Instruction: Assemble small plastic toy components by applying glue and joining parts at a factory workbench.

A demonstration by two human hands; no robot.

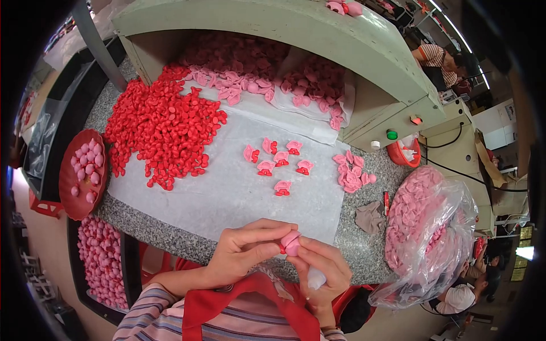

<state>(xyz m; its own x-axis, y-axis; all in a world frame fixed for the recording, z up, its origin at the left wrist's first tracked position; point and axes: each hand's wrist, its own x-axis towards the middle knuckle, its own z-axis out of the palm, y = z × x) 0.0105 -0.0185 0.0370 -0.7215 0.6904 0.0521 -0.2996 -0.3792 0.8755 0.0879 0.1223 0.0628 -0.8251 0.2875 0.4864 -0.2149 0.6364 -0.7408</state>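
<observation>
Close to my body, a pink rounded plastic figure [291, 243] with a small red part at its left side is between my two hands. My left hand [243, 250] pinches its left side with thumb and fingers. On its right side, my right hand [327, 264] grips it with the fingertips. A whitish, translucent object [316, 278], perhaps a small bottle, rests against the palm of my right hand. Ahead on the white sheet [227, 199] lie several pink shells with red pieces attached [282, 187]. A small pile of pink shells [352, 171] sits right of them.
A heap of red pieces [165, 128] covers the left. Behind, a pale green machine housing [273, 17] arches over more pink shells [227, 85]. Left stand a red-brown bowl [67, 182] and a bin of pink figures [102, 261]. A plastic bag of pink shells [412, 221] is right; people sit beyond.
</observation>
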